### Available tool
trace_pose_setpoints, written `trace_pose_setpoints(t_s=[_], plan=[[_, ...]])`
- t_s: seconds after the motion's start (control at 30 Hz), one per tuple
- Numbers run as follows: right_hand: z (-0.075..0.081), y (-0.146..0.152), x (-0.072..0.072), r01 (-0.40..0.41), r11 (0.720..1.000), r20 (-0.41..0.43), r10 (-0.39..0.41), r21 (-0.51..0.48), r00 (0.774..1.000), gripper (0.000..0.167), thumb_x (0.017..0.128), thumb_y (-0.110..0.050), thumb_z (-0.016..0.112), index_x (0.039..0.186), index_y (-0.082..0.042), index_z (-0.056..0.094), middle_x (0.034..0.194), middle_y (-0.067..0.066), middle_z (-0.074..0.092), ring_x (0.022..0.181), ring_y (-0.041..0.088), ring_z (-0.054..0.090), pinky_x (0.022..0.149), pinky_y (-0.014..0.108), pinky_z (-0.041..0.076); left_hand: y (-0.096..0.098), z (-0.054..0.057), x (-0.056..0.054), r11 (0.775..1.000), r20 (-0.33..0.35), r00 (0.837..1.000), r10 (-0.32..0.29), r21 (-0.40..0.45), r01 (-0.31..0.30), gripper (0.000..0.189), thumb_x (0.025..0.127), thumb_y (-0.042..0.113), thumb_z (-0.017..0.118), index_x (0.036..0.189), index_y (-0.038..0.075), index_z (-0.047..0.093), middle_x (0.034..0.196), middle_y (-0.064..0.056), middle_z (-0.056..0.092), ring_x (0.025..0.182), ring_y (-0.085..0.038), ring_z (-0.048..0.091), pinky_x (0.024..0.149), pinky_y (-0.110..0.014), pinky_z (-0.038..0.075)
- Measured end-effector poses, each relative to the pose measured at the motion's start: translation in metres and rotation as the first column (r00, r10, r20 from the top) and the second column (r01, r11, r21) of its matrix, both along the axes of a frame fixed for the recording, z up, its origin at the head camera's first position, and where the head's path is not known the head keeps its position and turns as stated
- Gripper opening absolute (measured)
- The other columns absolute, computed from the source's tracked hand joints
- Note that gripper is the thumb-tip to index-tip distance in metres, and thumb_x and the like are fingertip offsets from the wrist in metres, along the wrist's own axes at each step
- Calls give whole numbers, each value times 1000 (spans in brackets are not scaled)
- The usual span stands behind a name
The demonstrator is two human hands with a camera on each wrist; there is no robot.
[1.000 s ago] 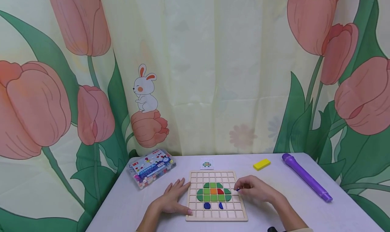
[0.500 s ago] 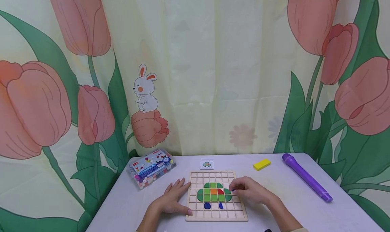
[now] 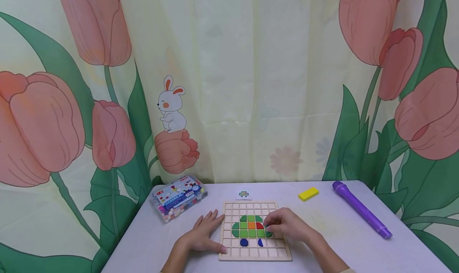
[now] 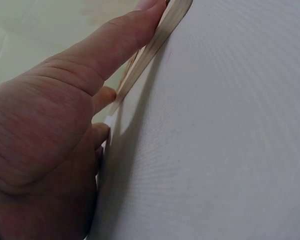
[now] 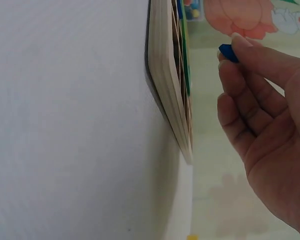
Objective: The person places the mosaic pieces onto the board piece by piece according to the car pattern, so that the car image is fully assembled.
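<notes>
A wooden grid board (image 3: 229, 255) lies on the table, with green, orange and red pieces (image 3: 252, 226) forming a rounded shape in its cells. Below that shape sit a round blue piece (image 3: 244, 242) and a smaller half-round blue one (image 3: 260, 243). My left hand (image 3: 202, 236) rests along the board's left side with fingers spread, its thumb (image 4: 125, 37) on the near corner. Between thumb and fingertips my right hand (image 3: 288, 226) pinches a small blue piece (image 5: 228, 53), held over the right part of the shape. In the head view those fingers hide this piece.
Behind the board lies a small pattern card (image 3: 244, 193). A clear box of colourful parts (image 3: 181, 197) stands at back left. Toward the right are a yellow block (image 3: 308, 193) and a long purple stick (image 3: 362, 210). A tulip-printed curtain (image 3: 229, 85) hangs behind the table.
My right hand has moved left from the board's right edge to above the green and red pieces, carrying the small blue piece. The left hand stays where it was.
</notes>
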State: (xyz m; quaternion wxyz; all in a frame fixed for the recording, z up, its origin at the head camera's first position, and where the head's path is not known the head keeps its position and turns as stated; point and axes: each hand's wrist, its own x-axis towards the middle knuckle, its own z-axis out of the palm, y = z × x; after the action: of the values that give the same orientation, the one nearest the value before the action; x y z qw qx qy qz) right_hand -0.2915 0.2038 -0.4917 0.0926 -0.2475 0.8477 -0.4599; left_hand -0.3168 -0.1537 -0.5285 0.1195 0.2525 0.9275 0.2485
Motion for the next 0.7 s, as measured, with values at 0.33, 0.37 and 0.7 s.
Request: trace_pose_setpoints(t_s=[0.33,0.37,0.7], plan=[[-1,-4,2,-16,1000,9,16,9,1000,8,96,-9,73,102,-8,79,98,5,78,91,16,64,83,15,52,0,0,-1,1000,18,1000,4,-8,-4,112,74,69,83,164,23,34,174,-16,20,162,-40,11,127,-68,4],[-1,-5,2,-21,1000,7,20,15,1000,7,96,-9,74,100,-9,79,97,3,78,91,15,64,83,15,51,0,0,-1,1000,20,1000,5,-6,-4,112,74,69,83,164,23,34,174,-16,20,162,-40,11,127,-68,4],[-3,-7,3,-42,998,25,41,46,999,8,96,-8,74,98,-11,81,98,2,78,91,16,63,82,16,52,0,0,-1,1000,21,1000,10,-10,-9,112,74,69,83,164,24,34,174,-15,20,162,-39,10,127,-68,3]])
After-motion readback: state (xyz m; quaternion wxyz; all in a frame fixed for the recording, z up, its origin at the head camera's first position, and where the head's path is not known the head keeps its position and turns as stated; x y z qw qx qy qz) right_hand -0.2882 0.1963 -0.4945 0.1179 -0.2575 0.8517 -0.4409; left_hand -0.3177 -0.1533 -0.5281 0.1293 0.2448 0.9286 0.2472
